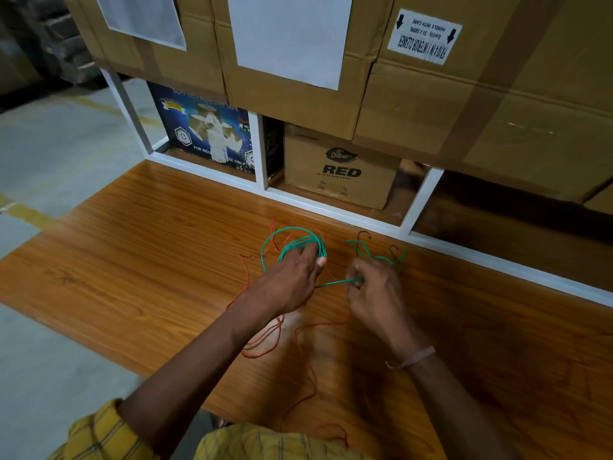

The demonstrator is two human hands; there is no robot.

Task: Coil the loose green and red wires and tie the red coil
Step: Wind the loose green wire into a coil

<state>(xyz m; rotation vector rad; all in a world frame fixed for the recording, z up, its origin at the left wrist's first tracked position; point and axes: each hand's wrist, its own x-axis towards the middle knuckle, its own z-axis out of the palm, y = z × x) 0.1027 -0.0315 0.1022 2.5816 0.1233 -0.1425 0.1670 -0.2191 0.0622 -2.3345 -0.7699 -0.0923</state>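
Observation:
A green wire (288, 231) is partly wound into a coil of several loops around the fingers of my left hand (288, 280), which grips it over the wooden table (132, 260). A strand of the same wire runs right to my right hand (374, 293), pinched between its fingers. More loose green wire (378, 257) lies beyond that hand. The red wire (265, 346) lies loose on the table, trailing under my left forearm and toward the near edge.
A white shelf frame (331, 207) runs along the table's far edge, with cardboard boxes (341, 167) inside and stacked above. Two dark hook-shaped wire ends (363, 234) lie near the frame. Grey floor lies to the left.

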